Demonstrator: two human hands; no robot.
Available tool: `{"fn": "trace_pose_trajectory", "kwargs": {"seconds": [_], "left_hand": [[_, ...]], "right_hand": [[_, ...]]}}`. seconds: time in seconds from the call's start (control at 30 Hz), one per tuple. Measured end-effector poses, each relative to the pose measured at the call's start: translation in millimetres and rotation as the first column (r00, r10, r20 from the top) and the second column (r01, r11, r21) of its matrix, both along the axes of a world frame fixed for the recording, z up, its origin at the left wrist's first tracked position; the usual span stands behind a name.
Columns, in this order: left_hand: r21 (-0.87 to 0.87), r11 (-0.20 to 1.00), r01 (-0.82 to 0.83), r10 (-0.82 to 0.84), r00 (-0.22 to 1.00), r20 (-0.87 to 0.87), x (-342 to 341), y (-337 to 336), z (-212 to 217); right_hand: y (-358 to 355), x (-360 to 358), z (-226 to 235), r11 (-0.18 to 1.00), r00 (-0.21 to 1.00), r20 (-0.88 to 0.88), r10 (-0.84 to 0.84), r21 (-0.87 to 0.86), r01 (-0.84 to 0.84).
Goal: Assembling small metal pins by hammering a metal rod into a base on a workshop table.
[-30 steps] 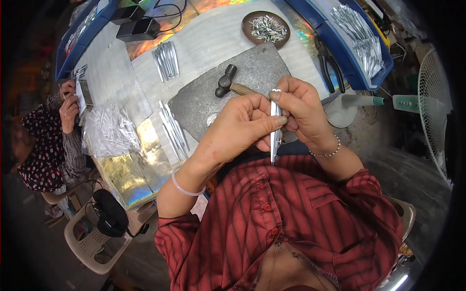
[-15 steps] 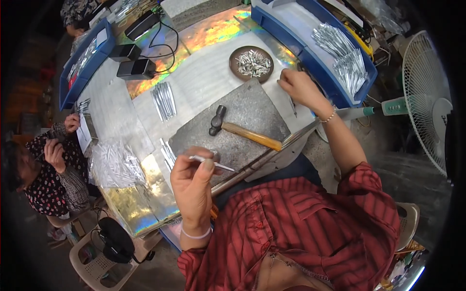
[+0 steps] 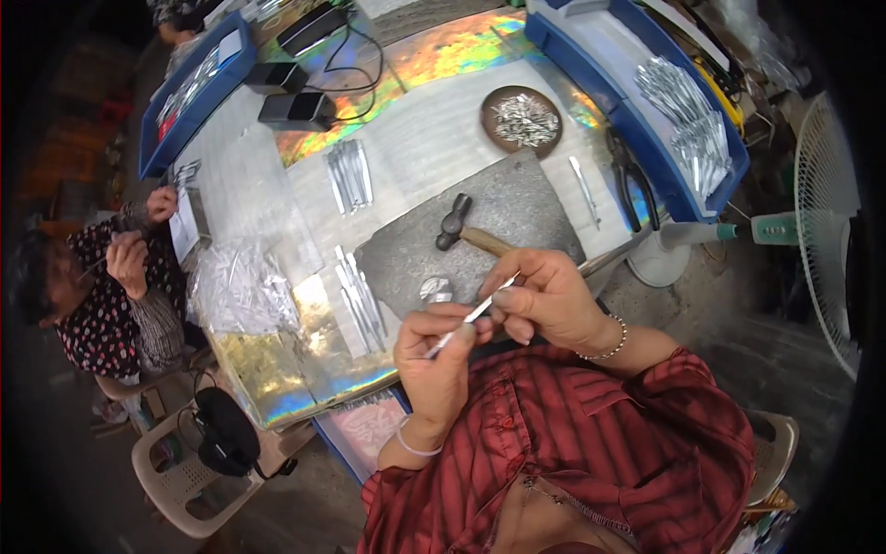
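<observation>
A thin silver metal strip [image 3: 477,312] slants between my hands, over the near edge of a grey stone slab [image 3: 397,245]. My left hand [image 3: 436,355] pinches its lower end, while my right hand [image 3: 551,300] has thumb and fingers closed on its upper end. Behind my right hand lies a hammer [image 3: 454,222] on the slab, the end of its wooden handle hidden. A small shiny object [image 3: 434,289] sits at the slab's near left, too unclear to name. Left of the slab are several loose silver strips [image 3: 358,300].
A brown bowl [image 3: 488,132] holds small silver pieces. Black pliers [image 3: 633,185] and a single strip [image 3: 584,192] lie at right, near a blue tray [image 3: 591,97]. Farther left are a strip bundle [image 3: 349,175] and a plastic bag [image 3: 242,291]. A co-worker [image 3: 111,286] sits left; a fan [image 3: 831,231] stands right.
My right hand has come from beside the bowl to the strip in my left hand and closed on it. The pliers and single strip at right are now uncovered. The whole view has shifted slightly.
</observation>
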State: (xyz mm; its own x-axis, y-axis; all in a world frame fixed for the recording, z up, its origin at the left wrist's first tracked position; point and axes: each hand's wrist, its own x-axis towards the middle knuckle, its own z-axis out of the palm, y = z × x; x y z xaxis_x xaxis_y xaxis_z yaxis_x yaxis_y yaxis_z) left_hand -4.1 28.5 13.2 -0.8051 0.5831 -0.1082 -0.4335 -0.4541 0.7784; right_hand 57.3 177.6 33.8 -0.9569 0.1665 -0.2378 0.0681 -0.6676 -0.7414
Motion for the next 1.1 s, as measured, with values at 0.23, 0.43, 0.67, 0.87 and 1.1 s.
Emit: {"fn": "trace_pose_trajectory", "kwargs": {"seconds": [0.23,0.43,0.67,0.87,1.1], "left_hand": [[-0.333,0.882,0.332,-0.325,0.942,0.078,-9,-34,17],[-0.257,0.865,0.432,-0.392,0.900,0.191,-16,-38,8],[-0.296,0.877,0.378,-0.342,0.925,0.168,-16,-33,6],[-0.255,0.884,0.392,-0.344,0.914,0.213,-16,-30,-2],[0.043,0.871,0.489,-0.474,0.816,0.331,-22,-35,-9]], "right_hand": [[-6,-12,-5,0.952,0.970,0.118,0.213,0.198,-0.233],[-14,-23,-4,0.959,0.963,0.171,0.209,0.155,-0.236],[-12,-26,-15,0.952,0.952,0.175,0.251,0.132,-0.275],[-10,-28,-18,0.947,0.948,0.190,0.256,0.148,-0.285],[-4,-27,-17,0.932,0.936,0.083,0.342,0.097,-0.349]]}}
